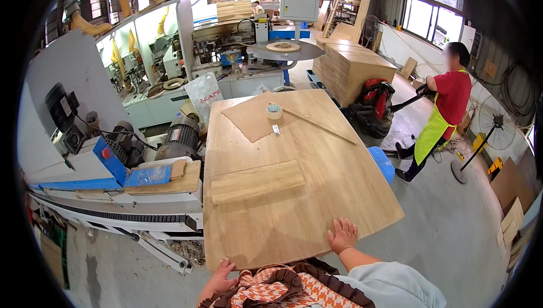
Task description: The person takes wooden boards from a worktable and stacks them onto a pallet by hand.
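Right in front of me stands a wood-grain table board (334, 178). My left hand (219, 278) rests at its near left corner, fingers stretched over the edge. On the near right part of the top, my right hand (343, 235) lies flat with its fingers apart. Neither hand holds anything. A rectangular wooden panel (257, 182) lies on the left half of the board. Farther back are a brown cardboard sheet (249, 118), a roll of tape (274, 112) on its edge, a small white item (276, 130) and a thin wooden strip (322, 126).
Left of the board runs a white-and-blue machine (113, 166) with motors (180, 135). Behind stands a round metal table (285, 51). At the back right, a person (447, 98) in a yellow-green apron holds a red-and-black pallet truck (374, 104) by stacked boards (350, 70). A fan (498, 121) stands farther right.
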Motion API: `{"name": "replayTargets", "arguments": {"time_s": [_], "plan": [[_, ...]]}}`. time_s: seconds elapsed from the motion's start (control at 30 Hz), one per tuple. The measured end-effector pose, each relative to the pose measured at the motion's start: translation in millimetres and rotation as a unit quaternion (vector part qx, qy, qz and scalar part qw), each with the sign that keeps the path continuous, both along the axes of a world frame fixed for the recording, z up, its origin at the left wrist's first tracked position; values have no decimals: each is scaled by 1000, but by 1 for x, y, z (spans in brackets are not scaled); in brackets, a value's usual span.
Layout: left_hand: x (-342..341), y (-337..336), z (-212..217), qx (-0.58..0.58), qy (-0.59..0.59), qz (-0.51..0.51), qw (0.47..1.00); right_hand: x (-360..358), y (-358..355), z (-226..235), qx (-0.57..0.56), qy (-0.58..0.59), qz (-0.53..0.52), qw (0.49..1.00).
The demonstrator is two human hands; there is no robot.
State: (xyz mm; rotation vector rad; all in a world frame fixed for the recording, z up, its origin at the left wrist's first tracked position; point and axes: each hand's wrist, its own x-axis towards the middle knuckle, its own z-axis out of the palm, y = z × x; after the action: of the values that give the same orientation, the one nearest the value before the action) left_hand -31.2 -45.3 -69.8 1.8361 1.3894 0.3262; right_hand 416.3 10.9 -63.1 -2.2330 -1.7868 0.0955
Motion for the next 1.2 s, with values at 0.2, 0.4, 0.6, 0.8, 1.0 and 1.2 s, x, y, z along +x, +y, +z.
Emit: {"name": "replayTargets", "arguments": {"time_s": [0.2, 0.4, 0.6, 0.8, 1.0, 1.2], "plan": [[0, -1, -2, 11, 2, -4, 1000, 1, 0, -6, 37, -27, 4, 999], [3, 4, -1, 2, 18, -11, 1000, 3, -1, -1, 18, -20, -7, 1000], [-16, 5, -33, 26, 6, -30, 999, -1, 0, 1, 1, -30, 1, 1000], [-49, 18, -91, 20, -13, -86, 996, -1, 0, -2, -10, -11, -15, 1000], [-12, 9, -43, 41, 24, -25, 999, 2, -1, -4, -8, -12, -20, 1000], [-7, -5, -33, 64, -6, 28, 998, -2, 1, 2, -12, -4, -10, 1000]]}}
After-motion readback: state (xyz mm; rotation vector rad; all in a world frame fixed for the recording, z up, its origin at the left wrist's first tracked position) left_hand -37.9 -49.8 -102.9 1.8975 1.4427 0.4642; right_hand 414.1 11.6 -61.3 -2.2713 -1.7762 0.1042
